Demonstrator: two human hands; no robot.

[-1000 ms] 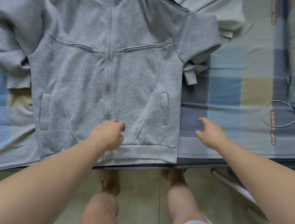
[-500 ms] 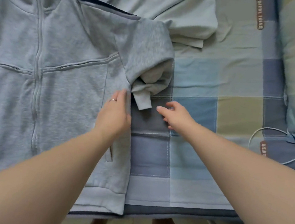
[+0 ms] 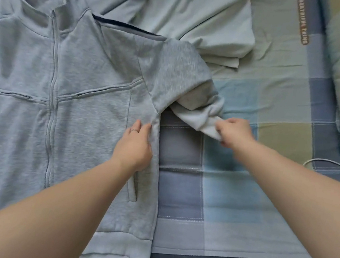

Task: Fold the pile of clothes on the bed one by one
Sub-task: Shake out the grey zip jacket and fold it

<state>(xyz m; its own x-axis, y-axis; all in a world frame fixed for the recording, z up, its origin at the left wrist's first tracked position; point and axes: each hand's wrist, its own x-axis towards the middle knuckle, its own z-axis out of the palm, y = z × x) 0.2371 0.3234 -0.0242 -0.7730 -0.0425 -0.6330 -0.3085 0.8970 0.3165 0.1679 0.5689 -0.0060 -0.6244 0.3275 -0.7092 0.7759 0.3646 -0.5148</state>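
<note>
I've my left hand flat on the side seam of the grey jacket; right hand, just right of it, pinches the sleeve cuff, sleeve running back-left to the shoulder.

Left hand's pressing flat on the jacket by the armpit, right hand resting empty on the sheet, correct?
No: the head view shows the right hand gripping the end of the bunched sleeve, not resting empty. The left hand does press flat on the jacket by the armpit.
</note>
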